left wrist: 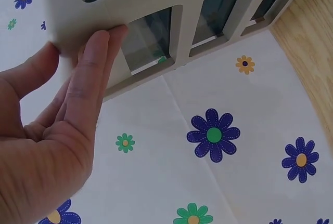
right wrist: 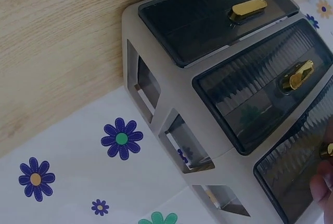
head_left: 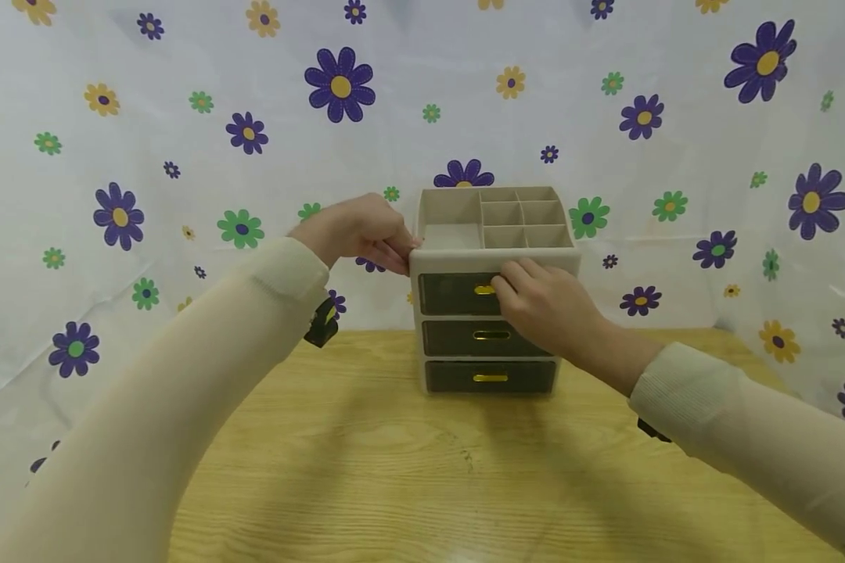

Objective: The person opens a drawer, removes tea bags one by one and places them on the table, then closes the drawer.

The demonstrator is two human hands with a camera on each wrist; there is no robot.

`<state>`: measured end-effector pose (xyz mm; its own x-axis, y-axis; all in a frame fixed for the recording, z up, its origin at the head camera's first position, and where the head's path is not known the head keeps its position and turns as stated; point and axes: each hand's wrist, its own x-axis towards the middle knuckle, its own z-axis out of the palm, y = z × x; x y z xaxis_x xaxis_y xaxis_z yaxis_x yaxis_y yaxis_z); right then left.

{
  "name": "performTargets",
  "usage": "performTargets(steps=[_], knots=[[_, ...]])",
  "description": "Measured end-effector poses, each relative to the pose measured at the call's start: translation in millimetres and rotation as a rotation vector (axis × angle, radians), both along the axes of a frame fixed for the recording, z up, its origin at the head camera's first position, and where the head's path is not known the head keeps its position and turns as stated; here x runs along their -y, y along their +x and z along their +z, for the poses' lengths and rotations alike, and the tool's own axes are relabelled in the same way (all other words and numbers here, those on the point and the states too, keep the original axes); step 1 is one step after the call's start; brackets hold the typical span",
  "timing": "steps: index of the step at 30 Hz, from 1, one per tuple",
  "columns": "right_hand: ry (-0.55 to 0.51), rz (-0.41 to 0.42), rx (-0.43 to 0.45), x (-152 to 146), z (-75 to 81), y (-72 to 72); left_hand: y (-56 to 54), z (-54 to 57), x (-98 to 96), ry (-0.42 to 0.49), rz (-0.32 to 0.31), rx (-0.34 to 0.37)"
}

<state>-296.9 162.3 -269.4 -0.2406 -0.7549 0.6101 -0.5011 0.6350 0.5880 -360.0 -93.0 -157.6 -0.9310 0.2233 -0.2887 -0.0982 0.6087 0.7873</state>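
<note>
A small beige desk organizer point(head_left: 494, 259) has three dark see-through drawers with gold handles and a divided open top. At its upper left side my left hand point(head_left: 369, 231) rests with fairly straight fingers; the left wrist view shows those fingertips point(left wrist: 96, 42) against the side wall and the thumb near the corner. My right hand point(head_left: 545, 301) is at the top drawer point(head_left: 451, 294), its fingers pinching the gold handle point(head_left: 484, 290). Only a bit of that hand enters the right wrist view. The middle drawer point(right wrist: 260, 86) and bottom drawer point(right wrist: 208, 21) sit flush in the frame.
The organizer stands on a wood-grain table point(head_left: 422, 469) near its back edge. Behind hangs a white sheet point(head_left: 408, 156) printed with purple, green and orange flowers, which also runs along the right. Rectangular openings point(right wrist: 187, 143) line the organizer's side.
</note>
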Motion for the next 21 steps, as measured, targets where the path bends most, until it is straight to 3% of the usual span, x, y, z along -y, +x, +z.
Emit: performTargets(steps=[12, 21], knots=[[0.044, 0.006, -0.089, -2.5, 13.0, -4.0, -2.3, 14.2, -8.6, 0.014, 0.036, -0.012], [0.086, 0.007, -0.116, -1.9, 19.1, 1.6, -5.9, 20.5, -7.3, -0.011, 0.040, -0.031]])
